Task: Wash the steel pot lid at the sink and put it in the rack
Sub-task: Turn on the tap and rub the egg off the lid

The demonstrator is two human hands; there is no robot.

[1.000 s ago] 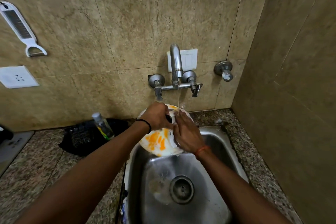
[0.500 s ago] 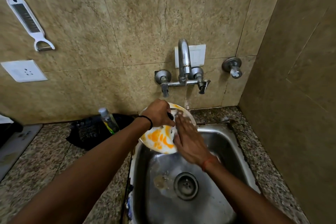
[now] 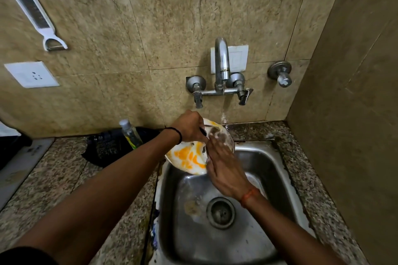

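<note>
The round steel pot lid (image 3: 187, 158) is held tilted over the back left corner of the steel sink (image 3: 271, 170). Its shiny face shows orange and white patches, and its upper part is soapy and darker. My left hand (image 3: 189, 127) grips the black knob at the lid's middle from above. My right hand (image 3: 224, 168) lies against the lid's right side, fingers straight and rubbing its face. Whether there is a scrubber under the palm is hidden.
A wall tap (image 3: 221, 66) stands above the lid, with a second valve (image 3: 280, 74) to its right. A black rack-like object (image 3: 105, 149) and a clear bottle (image 3: 130, 133) sit on the granite counter (image 3: 53, 178) to the left. A peeler (image 3: 36, 15) hangs on the wall.
My right hand has slid down the lid's face from near the knob toward its lower right edge. My left hand keeps its hold on the knob.
</note>
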